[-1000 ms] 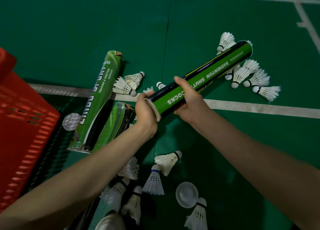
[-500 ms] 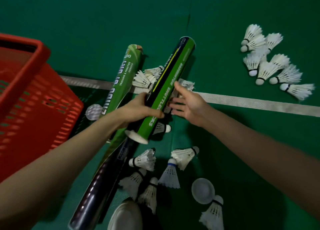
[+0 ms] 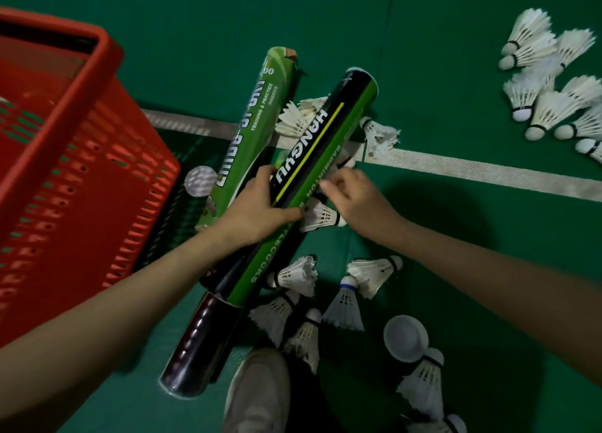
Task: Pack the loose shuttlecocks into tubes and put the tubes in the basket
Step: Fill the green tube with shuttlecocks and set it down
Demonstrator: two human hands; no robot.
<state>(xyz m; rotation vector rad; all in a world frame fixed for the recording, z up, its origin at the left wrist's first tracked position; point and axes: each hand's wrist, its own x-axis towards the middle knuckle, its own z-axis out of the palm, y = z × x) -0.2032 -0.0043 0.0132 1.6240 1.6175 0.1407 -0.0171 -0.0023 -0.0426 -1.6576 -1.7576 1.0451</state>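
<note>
We grip the HANGYU tube round its middle with the left hand, fingers wrapped over the black side. Holding it there probably keeps it balanced and leaves its ends free for loading. The right hand sits just beside the tube with fingers loosely bent, over a shuttlecock lying against the tube's green side. We cannot tell whether it has pinched anything. A light green tube and a dark tube lie on the court floor near the red basket, handy for dropping in. Loose shuttlecocks are heaped well to the right, with others at our feet, none of them packed yet.
</note>
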